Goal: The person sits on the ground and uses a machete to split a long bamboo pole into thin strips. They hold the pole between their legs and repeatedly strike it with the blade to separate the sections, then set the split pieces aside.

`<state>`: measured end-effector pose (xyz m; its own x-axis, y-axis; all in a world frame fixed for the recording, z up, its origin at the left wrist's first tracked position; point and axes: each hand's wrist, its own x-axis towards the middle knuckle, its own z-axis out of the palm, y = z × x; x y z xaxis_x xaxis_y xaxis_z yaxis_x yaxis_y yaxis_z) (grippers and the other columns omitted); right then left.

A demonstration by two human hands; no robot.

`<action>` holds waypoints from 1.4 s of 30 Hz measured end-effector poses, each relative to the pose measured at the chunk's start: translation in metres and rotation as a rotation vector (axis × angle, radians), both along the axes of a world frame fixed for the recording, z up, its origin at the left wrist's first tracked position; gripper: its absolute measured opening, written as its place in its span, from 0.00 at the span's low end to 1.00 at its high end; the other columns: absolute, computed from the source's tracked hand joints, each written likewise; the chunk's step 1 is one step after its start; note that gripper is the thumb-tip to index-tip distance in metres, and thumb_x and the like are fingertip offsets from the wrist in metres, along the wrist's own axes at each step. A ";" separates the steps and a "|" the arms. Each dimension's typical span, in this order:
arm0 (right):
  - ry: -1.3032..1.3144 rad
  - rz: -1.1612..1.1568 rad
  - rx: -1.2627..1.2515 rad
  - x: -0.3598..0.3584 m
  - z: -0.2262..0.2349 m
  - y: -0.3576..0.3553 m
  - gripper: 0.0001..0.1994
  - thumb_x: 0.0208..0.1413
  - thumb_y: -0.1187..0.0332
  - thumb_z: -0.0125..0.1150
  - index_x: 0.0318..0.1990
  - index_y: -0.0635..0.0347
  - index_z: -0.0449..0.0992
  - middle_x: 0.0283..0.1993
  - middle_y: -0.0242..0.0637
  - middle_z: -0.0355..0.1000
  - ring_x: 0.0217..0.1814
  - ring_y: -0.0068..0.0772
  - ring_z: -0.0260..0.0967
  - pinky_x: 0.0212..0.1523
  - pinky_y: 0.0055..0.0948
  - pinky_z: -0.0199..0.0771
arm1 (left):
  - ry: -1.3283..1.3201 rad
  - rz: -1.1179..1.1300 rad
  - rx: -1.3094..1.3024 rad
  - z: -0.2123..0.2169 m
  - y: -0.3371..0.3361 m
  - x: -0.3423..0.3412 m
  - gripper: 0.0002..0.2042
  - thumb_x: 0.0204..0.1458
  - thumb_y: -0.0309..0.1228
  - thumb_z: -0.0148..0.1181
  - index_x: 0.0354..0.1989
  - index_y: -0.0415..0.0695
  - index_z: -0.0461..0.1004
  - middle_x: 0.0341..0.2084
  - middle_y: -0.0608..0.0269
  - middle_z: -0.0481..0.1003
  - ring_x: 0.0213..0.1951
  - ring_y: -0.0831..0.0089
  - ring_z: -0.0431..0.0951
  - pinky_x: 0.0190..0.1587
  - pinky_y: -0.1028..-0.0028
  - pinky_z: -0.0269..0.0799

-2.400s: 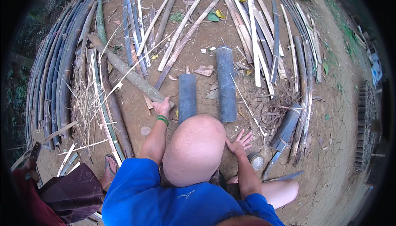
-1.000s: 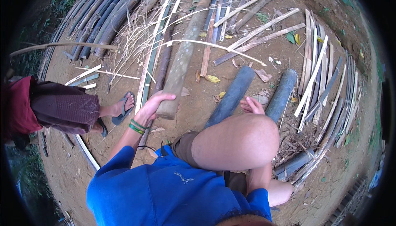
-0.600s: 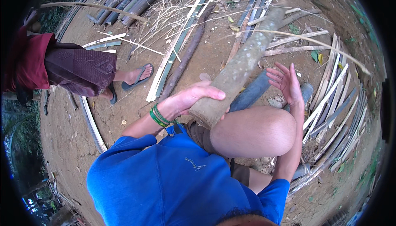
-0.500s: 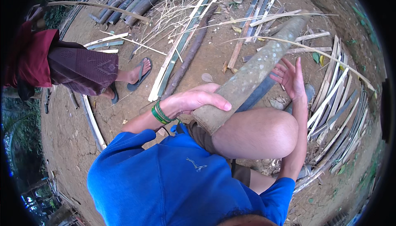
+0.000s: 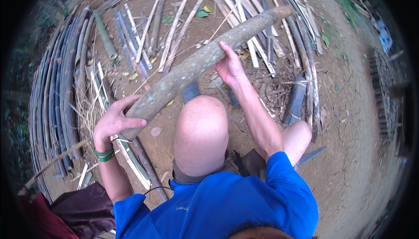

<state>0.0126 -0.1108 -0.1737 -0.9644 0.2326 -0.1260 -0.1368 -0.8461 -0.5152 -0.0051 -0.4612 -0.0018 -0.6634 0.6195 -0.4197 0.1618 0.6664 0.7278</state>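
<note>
Bare dirt ground [image 5: 349,143] throughout, littered with cut bamboo. Long dark bamboo poles [image 5: 52,99] stacked in a curved row at far left. Paler split strips [image 5: 257,16] fanned across the far side, right of centre. Thick grey-green mottled log [image 5: 196,64] held clear of the ground, running diagonally from near left to far right, above a bent bare knee [image 5: 200,130]. Left hand [image 5: 115,121] wrapped round the near, lower end of the log, fingers curled over the top, thumb below. Right hand [image 5: 229,64] gripping the log near its middle from the underside, fingers closed over the far edge. Short dark bamboo section [image 5: 296,101] lying on the ground to the right, just beside the right forearm. Green bands [image 5: 104,154] on the left wrist. Dark red and maroon cloth [image 5: 83,213] at near left corner.
</note>
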 end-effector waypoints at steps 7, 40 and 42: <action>-0.043 -0.249 -0.075 0.065 -0.025 0.018 0.27 0.60 0.54 0.65 0.60 0.57 0.64 0.56 0.39 0.69 0.60 0.37 0.69 0.59 0.55 0.72 | 0.362 0.183 0.214 -0.007 0.035 -0.022 0.25 0.49 0.35 0.70 0.55 0.37 0.75 0.45 0.58 0.77 0.49 0.69 0.75 0.56 0.70 0.68; -2.015 -0.297 1.061 0.440 -0.287 0.094 0.42 0.63 0.40 0.45 0.74 0.65 0.49 0.78 0.57 0.42 0.81 0.52 0.38 0.75 0.54 0.43 | 0.466 0.345 1.598 0.007 0.246 -0.057 0.34 0.53 0.46 0.57 0.57 0.23 0.66 0.57 0.36 0.68 0.63 0.47 0.66 0.69 0.48 0.57; -1.994 -0.246 1.196 0.423 -0.294 0.079 0.40 0.61 0.46 0.54 0.72 0.65 0.53 0.74 0.55 0.49 0.77 0.53 0.47 0.74 0.53 0.46 | 0.432 0.341 1.538 0.007 0.279 -0.041 0.35 0.51 0.50 0.58 0.56 0.27 0.67 0.59 0.39 0.68 0.64 0.48 0.65 0.69 0.49 0.57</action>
